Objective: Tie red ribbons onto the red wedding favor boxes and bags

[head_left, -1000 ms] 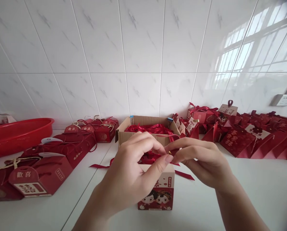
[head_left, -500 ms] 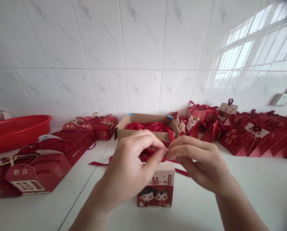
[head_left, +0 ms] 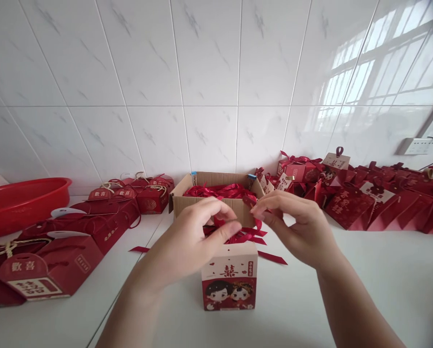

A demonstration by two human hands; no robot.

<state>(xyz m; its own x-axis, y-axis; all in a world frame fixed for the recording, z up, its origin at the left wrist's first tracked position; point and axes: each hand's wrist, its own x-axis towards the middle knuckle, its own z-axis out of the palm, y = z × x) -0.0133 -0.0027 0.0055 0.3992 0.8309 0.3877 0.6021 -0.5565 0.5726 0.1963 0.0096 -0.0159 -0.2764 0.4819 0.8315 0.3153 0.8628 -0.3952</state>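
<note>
A small gift box (head_left: pixel 229 282) with two cartoon figures and a cream upper part stands upright on the white table in front of me. My left hand (head_left: pixel 198 244) is above and left of the box, thumb and fingers curved with a gap between them; red shows through that gap. To the right, my right hand (head_left: pixel 298 227) pinches a dark red ribbon (head_left: pixel 259 224) between thumb and fingertips. Loose red ribbons (head_left: pixel 251 237) lie behind the box, partly hidden by my left hand.
An open cardboard box (head_left: pixel 216 176) of red ribbons stands by the tiled wall. Red gift boxes (head_left: pixel 69 261) with cord handles line the left, beside a red plastic basin (head_left: pixel 24 203). Several red ribboned boxes (head_left: pixel 350 208) crowd the right. A white power socket (head_left: pixel 415 146) is on the wall.
My hands, whose fingertips were together above the box, have come apart. The left fingers have loosened, and a ribbon now shows at my right fingertips. The view has shifted slightly.
</note>
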